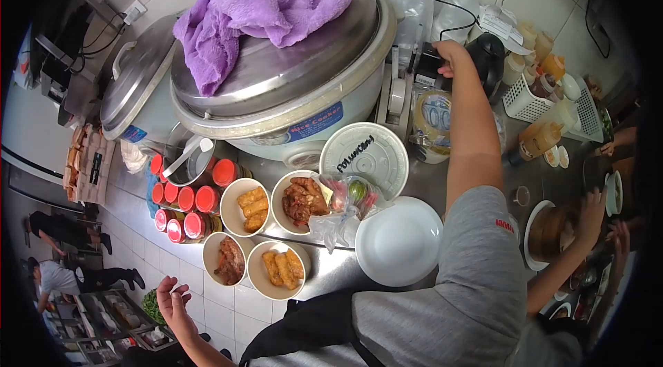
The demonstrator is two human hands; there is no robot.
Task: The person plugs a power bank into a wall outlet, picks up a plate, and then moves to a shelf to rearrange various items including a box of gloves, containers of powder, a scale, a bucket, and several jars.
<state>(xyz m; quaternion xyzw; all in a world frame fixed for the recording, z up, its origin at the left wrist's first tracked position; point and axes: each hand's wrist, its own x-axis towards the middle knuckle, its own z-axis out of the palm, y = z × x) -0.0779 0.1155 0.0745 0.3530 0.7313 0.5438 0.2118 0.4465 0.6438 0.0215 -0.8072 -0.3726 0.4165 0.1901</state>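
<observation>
While the left hand (pixel 174 301) hangs, fingers parted, the right hand (pixel 450 60) curls at the black box (pixel 429 65) beside the rice cooker (pixel 290 77), grip unclear, box probably stiff, light, best held by its sides.

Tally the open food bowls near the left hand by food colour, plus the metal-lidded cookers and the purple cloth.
Bowls of golden rolls: 2
Bowls of darker brown pieces: 2
Metal-lidded cookers: 2
Purple cloth: 1
Total: 7
</observation>
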